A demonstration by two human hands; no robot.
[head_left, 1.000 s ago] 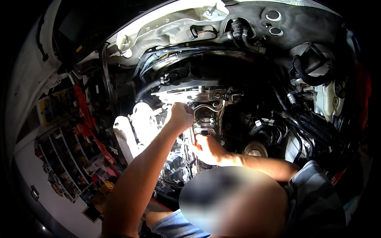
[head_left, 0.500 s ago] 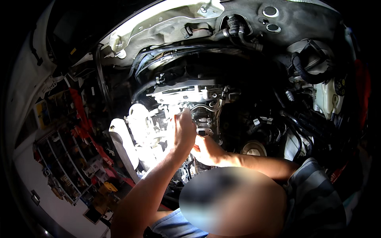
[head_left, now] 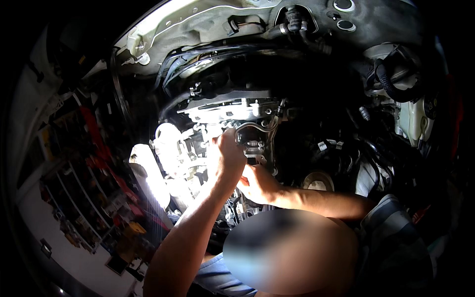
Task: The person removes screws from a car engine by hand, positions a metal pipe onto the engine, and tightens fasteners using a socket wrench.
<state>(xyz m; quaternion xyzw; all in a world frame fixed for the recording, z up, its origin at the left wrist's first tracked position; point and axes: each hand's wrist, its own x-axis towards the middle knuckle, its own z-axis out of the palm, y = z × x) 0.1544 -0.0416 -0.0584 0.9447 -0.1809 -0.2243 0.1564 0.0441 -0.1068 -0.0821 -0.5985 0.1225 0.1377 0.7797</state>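
Note:
My left hand (head_left: 228,156) is closed at the middle of the brightly lit engine (head_left: 208,133), just below a curved metal pipe (head_left: 262,127); its fingertips are turned away, so what they grip is hidden. Just below it and to its right, my right hand (head_left: 262,184) has its fingers curled inward, around something mostly hidden behind the left wrist. Metal fittings and bolts surround both hands, and glare washes out detail to the left of them.
Hoses (head_left: 208,49) run along the bulkhead (head_left: 386,24). A translucent reservoir (head_left: 413,123) and dark cables are at the right. Red material (head_left: 94,133) and racks of items (head_left: 74,208) show at the far left. A blurred oval covers the lower centre.
My left hand has turned and come slightly down relative to the engine, hiding the slim metal rod seen earlier between the hands. The right hand stays about in place; the view has shifted slightly.

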